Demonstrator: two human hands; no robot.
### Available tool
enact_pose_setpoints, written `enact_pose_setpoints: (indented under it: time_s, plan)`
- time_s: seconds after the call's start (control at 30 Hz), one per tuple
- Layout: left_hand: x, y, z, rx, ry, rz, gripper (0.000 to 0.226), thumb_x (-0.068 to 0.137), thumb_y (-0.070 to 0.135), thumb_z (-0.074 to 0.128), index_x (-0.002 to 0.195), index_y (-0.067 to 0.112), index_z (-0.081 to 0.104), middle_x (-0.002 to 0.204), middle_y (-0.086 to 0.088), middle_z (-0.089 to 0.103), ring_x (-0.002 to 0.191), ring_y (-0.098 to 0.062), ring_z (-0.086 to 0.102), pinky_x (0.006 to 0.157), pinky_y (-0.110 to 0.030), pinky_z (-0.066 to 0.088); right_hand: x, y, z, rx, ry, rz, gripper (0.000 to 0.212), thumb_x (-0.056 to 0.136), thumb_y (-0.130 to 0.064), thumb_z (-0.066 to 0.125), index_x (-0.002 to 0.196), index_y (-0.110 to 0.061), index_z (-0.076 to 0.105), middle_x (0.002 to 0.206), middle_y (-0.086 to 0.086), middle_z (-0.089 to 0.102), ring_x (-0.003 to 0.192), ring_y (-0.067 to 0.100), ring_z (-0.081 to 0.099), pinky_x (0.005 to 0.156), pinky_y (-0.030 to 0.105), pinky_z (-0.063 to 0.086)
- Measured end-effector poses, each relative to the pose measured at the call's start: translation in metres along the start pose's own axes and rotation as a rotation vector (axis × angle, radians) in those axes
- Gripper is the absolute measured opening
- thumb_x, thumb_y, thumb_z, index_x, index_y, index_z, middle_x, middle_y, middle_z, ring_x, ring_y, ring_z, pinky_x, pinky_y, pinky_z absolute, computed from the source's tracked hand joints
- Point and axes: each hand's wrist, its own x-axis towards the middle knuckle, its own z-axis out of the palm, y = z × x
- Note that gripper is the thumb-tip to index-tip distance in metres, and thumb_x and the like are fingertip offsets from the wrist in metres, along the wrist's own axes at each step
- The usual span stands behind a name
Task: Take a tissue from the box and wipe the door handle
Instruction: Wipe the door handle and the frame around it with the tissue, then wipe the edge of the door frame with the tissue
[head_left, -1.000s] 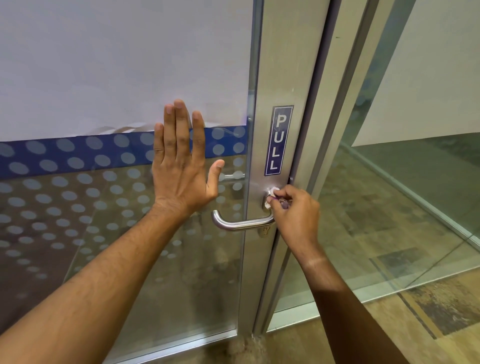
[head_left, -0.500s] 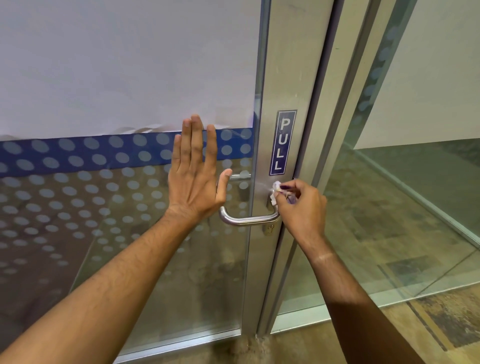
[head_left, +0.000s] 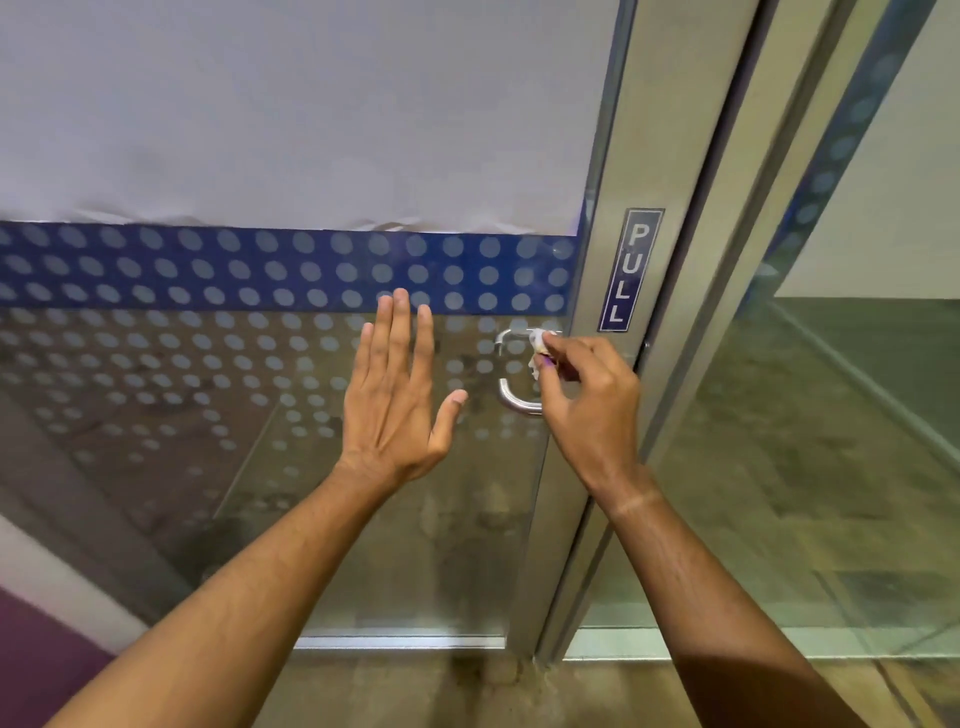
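I note the right hand (head_left: 587, 395) pinched shut on a small wad of tissue (head_left: 537, 349), pressed at the door handle (head_left: 511, 397) near its mount, presumably to scrub there. The left hand (head_left: 397, 384) lies flat and spread against the glass door (head_left: 260, 415), holding nothing; I judge it steadies the door against the wiping pressure.

tissue (head_left: 538, 347): white, crumpled, above lever | door handle (head_left: 514, 399): silver, curved end visible

Two hands (head_left: 400, 395), one tissue (head_left: 537, 347), one door handle (head_left: 511, 397), one PULL sign (head_left: 629, 270)
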Motion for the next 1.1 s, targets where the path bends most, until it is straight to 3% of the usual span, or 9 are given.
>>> enact_pose_setpoints:
  time_s: [0.47,0.7,0.93,1.1]
  plan:
    - [-0.116,-0.117,-0.092,0.207,-0.076,-0.277,0.093,0.092,0.057,0.038,0.157,-0.002,0.007,0.165,-0.024,0.000,0.154,-0.034,-0.004,0.126,-0.047,0.003,-0.048,-0.130,0.105,0.275,-0.126,-0.333,0.023,0.088,-0.011,0.069,0.111,-0.008,0.070,0.101,0.005,0.065,0.087,0.012,0.065,0.070,0.028,0.058]
    - [-0.194,-0.202,-0.144,0.268,-0.111,-0.412,0.093,0.091,0.056,0.040,0.157,-0.003,0.010,0.165,-0.024,0.002,0.154,-0.035,-0.001,0.126,-0.049,0.005,-0.106,-0.228,0.178,0.447,-0.194,-0.446,0.023,0.089,-0.006,0.068,0.111,-0.009,0.070,0.107,0.005,0.066,0.099,0.016,0.067,0.081,0.034,0.057]
    - [-0.288,-0.296,-0.171,0.310,-0.231,-0.502,0.093,0.092,0.058,0.036,0.157,-0.001,0.006,0.165,-0.023,-0.003,0.155,-0.033,-0.005,0.126,-0.044,-0.002,-0.184,-0.313,0.255,0.437,-0.404,-0.506,0.023,0.094,-0.010,0.060,0.115,-0.010,0.069,0.113,0.004,0.066,0.100,0.020,0.064,0.074,0.037,0.056]
    - [-0.341,-0.341,-0.177,0.313,-0.307,-0.571,0.092,0.093,0.059,0.033,0.158,0.001,0.002,0.165,-0.022,-0.004,0.154,-0.033,-0.006,0.126,-0.046,0.003,-0.229,-0.354,0.298,0.436,-0.514,-0.480,0.024,0.094,-0.012,0.058,0.116,-0.011,0.068,0.113,0.003,0.064,0.101,0.019,0.063,0.072,0.038,0.056]
